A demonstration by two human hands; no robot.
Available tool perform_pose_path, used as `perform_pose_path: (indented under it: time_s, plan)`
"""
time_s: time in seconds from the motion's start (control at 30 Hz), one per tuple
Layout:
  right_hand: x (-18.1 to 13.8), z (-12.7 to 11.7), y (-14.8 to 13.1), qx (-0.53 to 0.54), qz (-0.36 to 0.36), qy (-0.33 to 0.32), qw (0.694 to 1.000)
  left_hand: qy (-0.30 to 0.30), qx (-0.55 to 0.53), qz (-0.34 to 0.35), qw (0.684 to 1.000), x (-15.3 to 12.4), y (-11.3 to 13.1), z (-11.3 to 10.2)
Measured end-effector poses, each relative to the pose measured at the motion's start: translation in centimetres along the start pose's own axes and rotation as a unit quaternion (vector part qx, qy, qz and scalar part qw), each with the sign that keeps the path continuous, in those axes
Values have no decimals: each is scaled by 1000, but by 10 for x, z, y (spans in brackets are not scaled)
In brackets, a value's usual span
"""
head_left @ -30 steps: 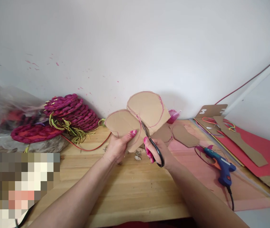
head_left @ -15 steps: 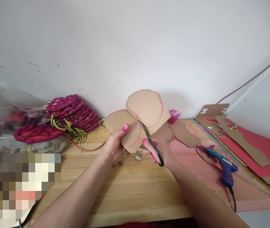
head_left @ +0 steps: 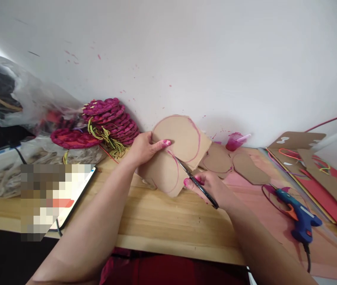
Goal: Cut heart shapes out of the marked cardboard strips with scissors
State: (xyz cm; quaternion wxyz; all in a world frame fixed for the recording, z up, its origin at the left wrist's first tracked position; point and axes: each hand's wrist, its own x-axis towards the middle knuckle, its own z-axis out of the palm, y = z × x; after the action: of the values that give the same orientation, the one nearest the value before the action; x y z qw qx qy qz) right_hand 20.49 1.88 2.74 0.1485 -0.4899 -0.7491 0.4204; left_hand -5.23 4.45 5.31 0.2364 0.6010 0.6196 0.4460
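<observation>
My left hand (head_left: 146, 149) grips a piece of cardboard (head_left: 178, 136) with its thumb on top, near the left edge. Rounded outlines in pink marker run across the cardboard, and a slit divides it into an upper and a lower lobe. In my right hand (head_left: 210, 186) is a pair of black-handled scissors (head_left: 196, 179), closed around the handles. The blades reach into the slit between the two lobes, their tips beside the pink line. Pink stains colour my fingertips.
Cut cardboard shapes (head_left: 250, 168) lie to the right, by a pink cup (head_left: 235, 141). A blue glue gun (head_left: 300, 217) rests on pink-stained board. Leftward are a stack of magenta braided discs (head_left: 113, 118), a plastic bag (head_left: 11, 83) and a tablet (head_left: 76, 198).
My left hand has shifted from the lower lobe up to the upper lobe, near the slit. The scissors lie at a flatter angle. The view has turned left.
</observation>
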Motion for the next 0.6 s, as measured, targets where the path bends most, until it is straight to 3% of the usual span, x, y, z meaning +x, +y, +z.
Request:
perform_pose_path:
  time_s: [0.6]
  plan:
    - [2, 8, 9, 39, -16, -34, 999, -6, 76, 10, 997, -3, 7, 3]
